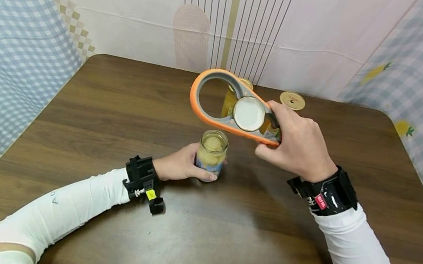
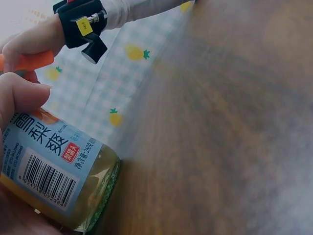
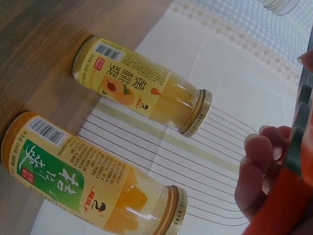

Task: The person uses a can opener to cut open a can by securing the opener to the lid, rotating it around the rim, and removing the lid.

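My left hand (image 1: pixel 183 163) grips an open glass jar (image 1: pixel 211 150) standing upright on the table, its fingers and thumb around the label. Pale fruit pieces show through the jar's open mouth. In the left wrist view the blue label (image 2: pixel 49 161) with a barcode faces the camera, beside the thumb (image 2: pixel 27 95). Above and to the right, my right hand (image 1: pixel 301 139) holds an orange and grey jar opener (image 1: pixel 202 110) by its handle end. A round lid (image 1: pixel 249 114) sits in the opener, pale underside towards the head camera. The opener's loop overlaps the back of the table.
Two lidded fruit jars stand at the back, partly hidden by the opener and right hand: one with a yellow peach label (image 3: pixel 127 83), one with a green and yellow label (image 3: pixel 73 171). The wooden table (image 1: pixel 176 246) ends at patterned cloths (image 1: pixel 127 35).
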Demonstrator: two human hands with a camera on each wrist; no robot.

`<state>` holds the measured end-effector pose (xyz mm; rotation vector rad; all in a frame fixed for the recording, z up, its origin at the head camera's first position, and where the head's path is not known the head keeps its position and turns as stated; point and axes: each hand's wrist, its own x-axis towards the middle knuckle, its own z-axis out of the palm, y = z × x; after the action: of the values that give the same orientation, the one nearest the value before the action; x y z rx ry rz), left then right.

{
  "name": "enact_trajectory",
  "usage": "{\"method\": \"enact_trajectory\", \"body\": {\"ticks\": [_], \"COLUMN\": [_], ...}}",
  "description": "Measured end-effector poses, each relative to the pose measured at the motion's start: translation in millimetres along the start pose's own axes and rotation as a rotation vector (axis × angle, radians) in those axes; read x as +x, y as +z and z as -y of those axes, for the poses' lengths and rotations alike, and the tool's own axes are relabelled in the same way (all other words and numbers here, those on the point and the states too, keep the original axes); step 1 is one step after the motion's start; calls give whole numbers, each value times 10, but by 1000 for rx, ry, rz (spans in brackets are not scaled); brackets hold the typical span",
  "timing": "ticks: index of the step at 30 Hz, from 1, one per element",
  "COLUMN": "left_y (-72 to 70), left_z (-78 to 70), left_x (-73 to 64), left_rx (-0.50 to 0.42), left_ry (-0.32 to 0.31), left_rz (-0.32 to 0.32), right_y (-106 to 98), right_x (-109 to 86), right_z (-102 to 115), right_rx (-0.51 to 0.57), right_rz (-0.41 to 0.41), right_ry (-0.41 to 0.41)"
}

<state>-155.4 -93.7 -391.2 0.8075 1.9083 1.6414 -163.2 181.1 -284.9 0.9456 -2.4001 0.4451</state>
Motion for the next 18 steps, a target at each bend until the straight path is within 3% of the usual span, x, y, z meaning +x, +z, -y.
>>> {"method": "enact_trajectory", "body": {"ticks": [11, 18], "left_y": [-3, -7], "left_z": [-11, 2], "left_x": [15, 24], "left_rx": [7, -7], "left_ry": [3, 13], "left_rz": [-4, 4], "right_y": [-15, -4], "right_x": [-10, -14], "right_z": [14, 39], "right_rx": [49, 20], "right_rz": [44, 56], "right_ry": [8, 0]}}
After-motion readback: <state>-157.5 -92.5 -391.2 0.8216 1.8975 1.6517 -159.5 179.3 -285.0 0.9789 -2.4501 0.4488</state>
